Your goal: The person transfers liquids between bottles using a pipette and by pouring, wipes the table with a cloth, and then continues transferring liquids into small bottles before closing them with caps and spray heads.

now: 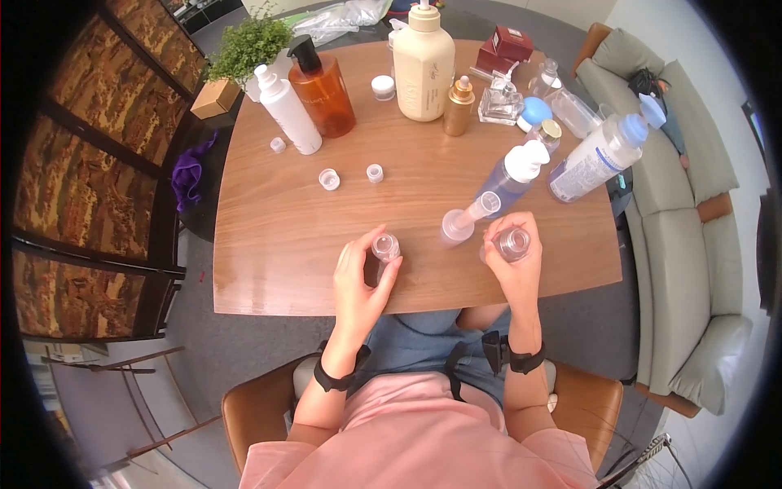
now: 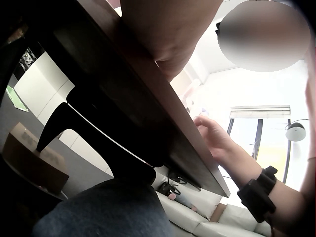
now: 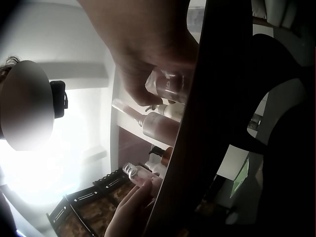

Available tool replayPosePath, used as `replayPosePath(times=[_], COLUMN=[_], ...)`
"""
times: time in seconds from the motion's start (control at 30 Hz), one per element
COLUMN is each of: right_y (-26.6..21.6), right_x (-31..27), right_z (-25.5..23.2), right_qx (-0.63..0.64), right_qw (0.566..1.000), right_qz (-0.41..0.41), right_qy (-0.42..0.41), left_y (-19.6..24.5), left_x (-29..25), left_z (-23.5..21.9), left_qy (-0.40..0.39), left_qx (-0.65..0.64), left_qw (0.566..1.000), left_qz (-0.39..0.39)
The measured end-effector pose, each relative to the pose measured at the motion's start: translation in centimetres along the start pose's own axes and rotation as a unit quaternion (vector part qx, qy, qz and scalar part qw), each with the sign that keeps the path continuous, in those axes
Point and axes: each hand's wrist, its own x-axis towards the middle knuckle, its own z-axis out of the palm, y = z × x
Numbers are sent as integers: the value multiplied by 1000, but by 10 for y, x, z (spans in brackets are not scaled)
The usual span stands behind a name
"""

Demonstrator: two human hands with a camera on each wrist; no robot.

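Note:
My left hand holds a small clear open-necked bottle between thumb and fingers, near the table's front edge. In the right wrist view that bottle stands upright with a threaded neck. To the right, my right hand grips another small clear bottle, its mouth uncapped. Between the hands stands a translucent pinkish bottle with a long tube-like neck leaning right in the head view. Two small clear caps lie farther back. In the left wrist view the table edge hides both bottles.
Along the table's back stand a white bottle, an amber pump bottle, a large cream bottle and a gold bottle. Blue-tinted and white-labelled bottles crowd the right side.

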Motion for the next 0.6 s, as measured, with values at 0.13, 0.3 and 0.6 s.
replayPosePath(times=[0.13,0.3,0.6], right_y=[3,2,3], right_x=[0,0,1], right_z=[2,4,3], right_qx=[6,10,11], right_qw=[999,999,999], right_qz=[18,14,7], right_qy=[26,33,29], left_y=[1,-4,0], left_x=[0,1,1], left_z=[0,4,0], left_qy=[-2,23,-3], left_qx=[-6,-2,-1], left_qw=[1000,999,1000], left_qz=[-5,40,2])
